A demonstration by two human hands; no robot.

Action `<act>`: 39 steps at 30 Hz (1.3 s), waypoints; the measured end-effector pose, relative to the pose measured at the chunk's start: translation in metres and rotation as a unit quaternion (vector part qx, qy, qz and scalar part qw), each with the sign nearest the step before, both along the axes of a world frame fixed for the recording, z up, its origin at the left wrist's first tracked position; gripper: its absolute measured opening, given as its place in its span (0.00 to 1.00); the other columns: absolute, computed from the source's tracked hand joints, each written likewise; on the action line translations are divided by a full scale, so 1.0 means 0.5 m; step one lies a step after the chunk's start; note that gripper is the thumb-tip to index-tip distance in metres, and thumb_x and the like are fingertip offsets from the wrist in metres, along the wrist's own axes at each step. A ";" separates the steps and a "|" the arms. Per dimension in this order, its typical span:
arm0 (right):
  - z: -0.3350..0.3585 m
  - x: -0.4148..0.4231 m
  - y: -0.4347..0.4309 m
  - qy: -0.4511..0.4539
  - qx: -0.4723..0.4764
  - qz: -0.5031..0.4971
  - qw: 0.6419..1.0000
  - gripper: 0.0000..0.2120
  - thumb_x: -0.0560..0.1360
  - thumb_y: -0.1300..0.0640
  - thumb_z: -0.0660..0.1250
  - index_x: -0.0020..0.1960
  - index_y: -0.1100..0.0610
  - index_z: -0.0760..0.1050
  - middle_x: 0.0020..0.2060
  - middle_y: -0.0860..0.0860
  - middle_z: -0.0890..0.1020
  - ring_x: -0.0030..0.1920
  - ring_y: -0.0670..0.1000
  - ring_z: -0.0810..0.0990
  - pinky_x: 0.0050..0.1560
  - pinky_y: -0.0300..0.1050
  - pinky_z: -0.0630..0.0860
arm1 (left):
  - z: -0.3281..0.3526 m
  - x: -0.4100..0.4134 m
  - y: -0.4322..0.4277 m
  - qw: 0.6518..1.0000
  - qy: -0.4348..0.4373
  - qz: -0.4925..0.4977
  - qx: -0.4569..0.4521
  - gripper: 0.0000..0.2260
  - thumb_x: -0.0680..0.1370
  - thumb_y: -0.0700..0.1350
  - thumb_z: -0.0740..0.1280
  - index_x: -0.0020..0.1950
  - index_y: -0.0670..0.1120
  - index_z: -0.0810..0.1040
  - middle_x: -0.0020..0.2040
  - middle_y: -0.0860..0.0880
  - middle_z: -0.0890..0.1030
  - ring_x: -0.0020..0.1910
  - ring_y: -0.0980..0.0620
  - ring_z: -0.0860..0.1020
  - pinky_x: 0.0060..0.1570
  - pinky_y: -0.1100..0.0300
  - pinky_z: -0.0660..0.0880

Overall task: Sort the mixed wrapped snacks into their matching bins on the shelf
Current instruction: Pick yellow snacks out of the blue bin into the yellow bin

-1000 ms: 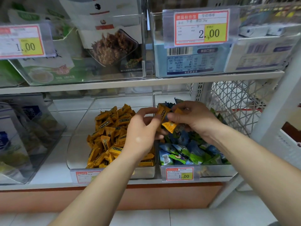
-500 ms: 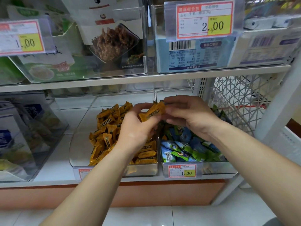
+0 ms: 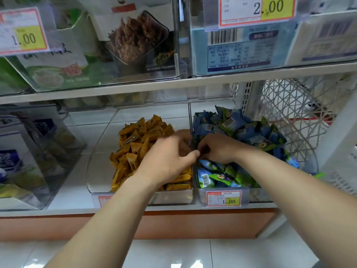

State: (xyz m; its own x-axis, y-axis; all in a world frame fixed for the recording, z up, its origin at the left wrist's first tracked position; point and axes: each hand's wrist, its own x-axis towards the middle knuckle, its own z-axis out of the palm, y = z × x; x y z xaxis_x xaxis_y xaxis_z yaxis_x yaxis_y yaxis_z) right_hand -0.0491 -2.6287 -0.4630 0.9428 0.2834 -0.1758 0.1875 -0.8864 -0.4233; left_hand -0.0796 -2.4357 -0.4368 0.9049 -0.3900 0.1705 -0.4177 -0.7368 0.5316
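A clear bin (image 3: 100, 171) on the lower shelf holds a heap of orange wrapped snacks (image 3: 135, 144). The clear bin (image 3: 257, 194) to its right holds blue and green wrapped snacks (image 3: 235, 126). My left hand (image 3: 168, 159) hovers low over the right side of the orange heap, its fingers blurred and curled. My right hand (image 3: 218, 149) lies knuckles up on the blue and green packs, fingertips dug in among them. The two hands touch above the wall between the bins. What either hand holds is hidden.
A white wire basket (image 3: 293, 120) stands to the right of the bins. Clear bins of boxed goods (image 3: 29, 155) fill the left of the shelf. The upper shelf (image 3: 173, 84) with more bins and price tags overhangs close above. Tiled floor lies below.
Both hands dropped from above the bins, where they passed orange snacks between them, down onto the piles. The camera moved closer to the shelf.
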 end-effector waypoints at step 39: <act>0.042 0.068 -0.043 -0.261 0.055 -0.090 0.959 0.08 0.73 0.50 0.70 0.38 0.51 0.75 0.38 0.43 0.73 0.38 0.42 0.73 0.36 0.42 0.67 | -0.029 -0.001 -0.035 0.999 -0.009 0.022 -0.025 0.18 0.75 0.59 0.68 0.62 0.55 0.72 0.53 0.52 0.80 0.50 0.50 0.79 0.47 0.51 0.80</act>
